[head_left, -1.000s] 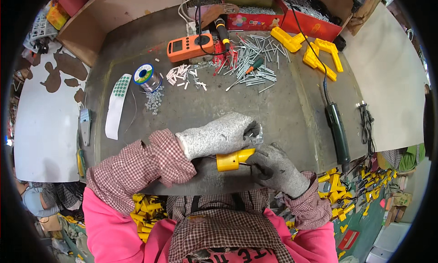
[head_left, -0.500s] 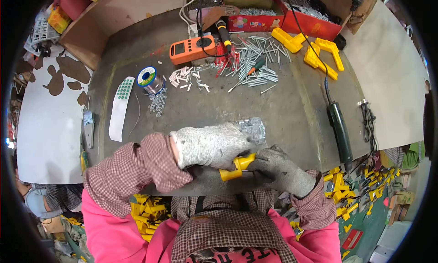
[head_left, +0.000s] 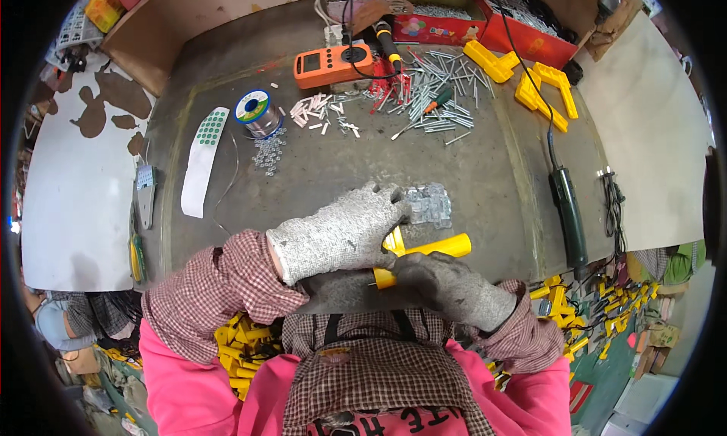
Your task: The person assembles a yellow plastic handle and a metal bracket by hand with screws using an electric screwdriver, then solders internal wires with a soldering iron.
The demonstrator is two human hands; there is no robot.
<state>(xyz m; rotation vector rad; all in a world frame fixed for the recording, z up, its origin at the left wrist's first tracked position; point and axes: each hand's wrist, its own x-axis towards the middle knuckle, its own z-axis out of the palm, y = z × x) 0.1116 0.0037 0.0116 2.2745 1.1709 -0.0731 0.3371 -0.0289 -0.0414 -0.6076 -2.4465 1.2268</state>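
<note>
Both my hands wear grey knit work gloves with darker palms and fingers. My right hand (head_left: pixel 450 284) grips a yellow plastic handle-like part (head_left: pixel 447 247) low over the table's near edge. One end of the part sticks out to the right above that hand, and a thin metal tip shows at its lower left. My left hand (head_left: pixel 337 228) lies just left of the part, its palm side hidden. Its fingers are apart and reach the left edge of a small pile of clear plastic pieces (head_left: pixel 430 206); whether they pinch one is hidden.
Screws (head_left: pixel 447 80), a screwdriver (head_left: pixel 439 101), pale small tubes (head_left: pixel 314 110), an orange multimeter (head_left: pixel 333 65) and a solder spool (head_left: pixel 257 114) lie farther back. A corded black tool (head_left: pixel 568 216) rests at right. More yellow parts (head_left: pixel 541 95) lie back right.
My left hand has moved off the yellow part, up toward the clear pieces, with its fingers spreading. The yellow part has turned in my right hand, so its long end now points right.
</note>
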